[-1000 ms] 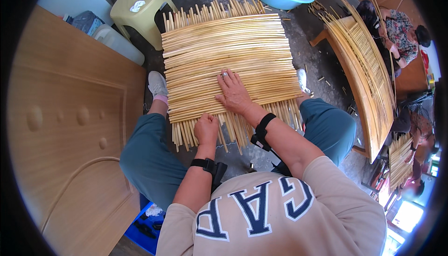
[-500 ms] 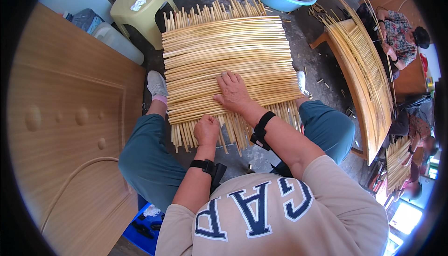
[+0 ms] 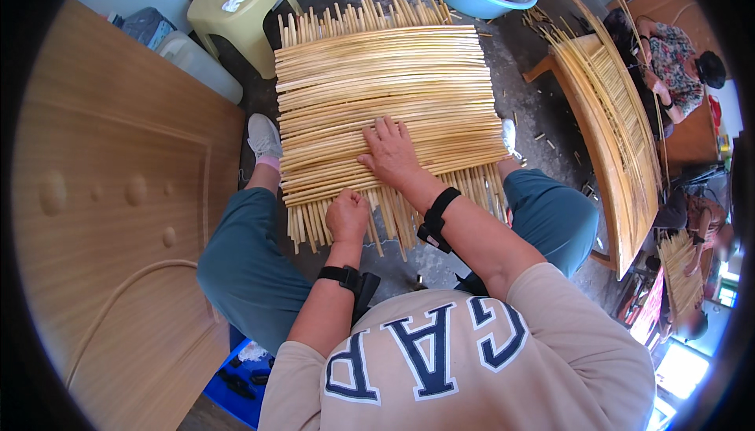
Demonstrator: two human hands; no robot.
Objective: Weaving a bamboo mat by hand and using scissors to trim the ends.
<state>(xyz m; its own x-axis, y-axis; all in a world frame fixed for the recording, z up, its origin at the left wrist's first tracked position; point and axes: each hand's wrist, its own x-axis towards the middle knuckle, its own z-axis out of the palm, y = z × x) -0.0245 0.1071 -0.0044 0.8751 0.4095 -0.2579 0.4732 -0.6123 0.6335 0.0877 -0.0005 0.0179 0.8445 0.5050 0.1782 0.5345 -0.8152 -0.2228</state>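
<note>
A square mat of pale yellow plant stalks (image 3: 385, 69) lies in front of me between my knees. Its top layer runs crosswise, over stalk ends (image 3: 397, 203) that stick out at the near and far edges. My right hand (image 3: 391, 152) rests palm down on the crosswise stalks, fingers spread. At the near edge, left of middle, my left hand (image 3: 347, 215) is closed in a fist against the stalks. What that fist holds, if anything, is hidden. A thin pale thread shows below the near stalk ends.
A wooden door (image 3: 118, 195) stands close at my left. Beyond the mat are a beige stool (image 3: 236, 10) and a blue basin (image 3: 480, 8) with pink jugs. On the right is a curved wooden bench (image 3: 586, 116) bearing stalks; people work past it. Stalk scraps litter the floor.
My right hand stays flat on the stalks and my left fist keeps its place, shifting only very slightly. On the far right, a co-worker's stalk bundle and arm have moved a little.
</note>
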